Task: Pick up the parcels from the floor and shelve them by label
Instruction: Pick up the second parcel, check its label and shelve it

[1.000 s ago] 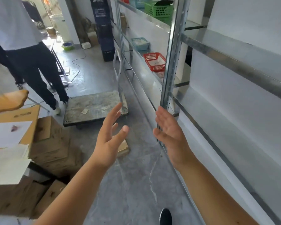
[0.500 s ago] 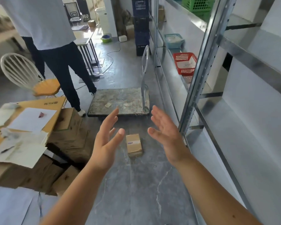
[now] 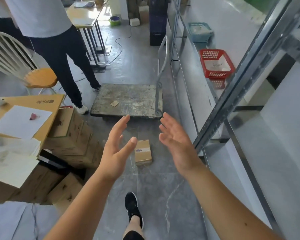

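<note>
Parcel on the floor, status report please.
Left hand and right hand open, empty. Parcel on floor, untouched, label up. Path clear; cart beyond.

one parcel [image 3: 143,152]; two baskets [image 3: 216,64]; one trolley [image 3: 126,100]

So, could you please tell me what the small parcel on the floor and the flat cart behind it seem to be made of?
The parcel looks like plain brown cardboard, matte, with a white printed label across its top. The cart seems to have a worn grey deck, scuffed and stained, possibly coated metal or plastic; its handle looks like bare metal tubing with a dull shine.
</note>
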`<state>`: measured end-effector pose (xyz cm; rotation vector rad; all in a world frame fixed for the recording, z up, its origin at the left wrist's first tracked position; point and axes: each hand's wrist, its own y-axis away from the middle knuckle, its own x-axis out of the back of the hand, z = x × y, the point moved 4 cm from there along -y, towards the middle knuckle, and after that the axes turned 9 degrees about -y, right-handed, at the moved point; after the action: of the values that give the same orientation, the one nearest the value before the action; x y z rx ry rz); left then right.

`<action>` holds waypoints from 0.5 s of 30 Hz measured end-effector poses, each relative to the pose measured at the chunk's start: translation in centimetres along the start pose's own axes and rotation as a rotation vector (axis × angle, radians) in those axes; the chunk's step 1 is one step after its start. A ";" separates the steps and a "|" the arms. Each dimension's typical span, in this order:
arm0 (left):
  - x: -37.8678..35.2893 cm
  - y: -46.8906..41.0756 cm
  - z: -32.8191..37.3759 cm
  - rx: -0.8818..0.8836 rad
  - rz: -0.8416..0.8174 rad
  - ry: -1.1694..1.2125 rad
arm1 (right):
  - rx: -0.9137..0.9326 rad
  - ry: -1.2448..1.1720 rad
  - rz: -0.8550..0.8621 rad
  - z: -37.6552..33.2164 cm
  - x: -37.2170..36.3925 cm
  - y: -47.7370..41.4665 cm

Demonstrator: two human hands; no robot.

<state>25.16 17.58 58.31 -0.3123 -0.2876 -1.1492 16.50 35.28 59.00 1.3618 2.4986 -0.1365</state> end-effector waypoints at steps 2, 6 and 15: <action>0.8 -2.7 -1.8 0.010 -0.033 -0.020 | -0.018 0.011 0.020 1.0 -0.7 -2.9; 3.1 -8.7 -5.3 0.051 -0.070 -0.019 | -0.055 0.010 0.064 3.0 -2.0 -9.3; 4.9 -20.2 -13.0 0.139 -0.177 -0.086 | -0.132 -0.067 0.178 8.1 -3.3 -20.4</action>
<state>9.26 0.85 50.10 -0.2165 -0.4762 -1.2843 2.84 19.61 51.13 1.4897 2.2755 0.0195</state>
